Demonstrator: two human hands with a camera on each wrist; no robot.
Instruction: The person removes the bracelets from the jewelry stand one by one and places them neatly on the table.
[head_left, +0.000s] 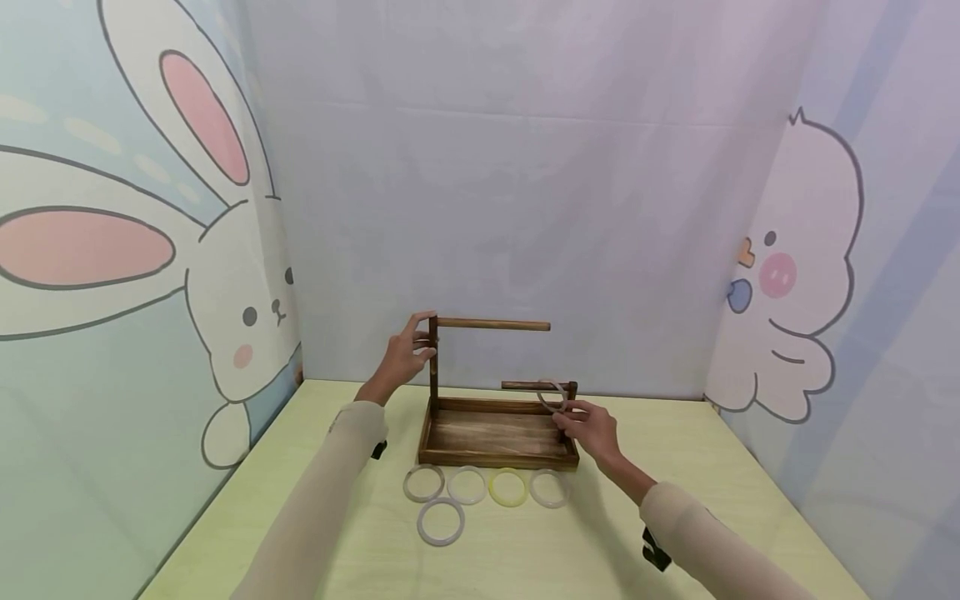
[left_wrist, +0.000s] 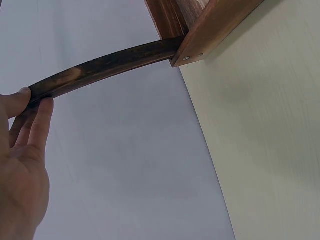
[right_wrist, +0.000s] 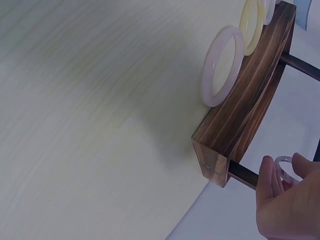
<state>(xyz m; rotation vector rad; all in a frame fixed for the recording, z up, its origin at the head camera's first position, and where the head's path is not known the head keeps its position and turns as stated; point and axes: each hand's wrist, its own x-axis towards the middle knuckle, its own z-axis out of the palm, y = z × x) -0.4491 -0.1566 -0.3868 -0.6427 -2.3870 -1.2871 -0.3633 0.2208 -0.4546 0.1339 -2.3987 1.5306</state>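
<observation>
Pinching bangle (head_left: 552, 397) in right hand (head_left: 592, 429) grip | left hand (head_left: 407, 354) on stand post (head_left: 433, 367)

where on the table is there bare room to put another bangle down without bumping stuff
Bare tabletop lies to the right of the wooden stand, beyond the right hand. More bare room lies on the near edge, below the lone bangle. It is crowded right in front of the stand, where the row of four bangles lies. The left hand grips the tall post.
</observation>
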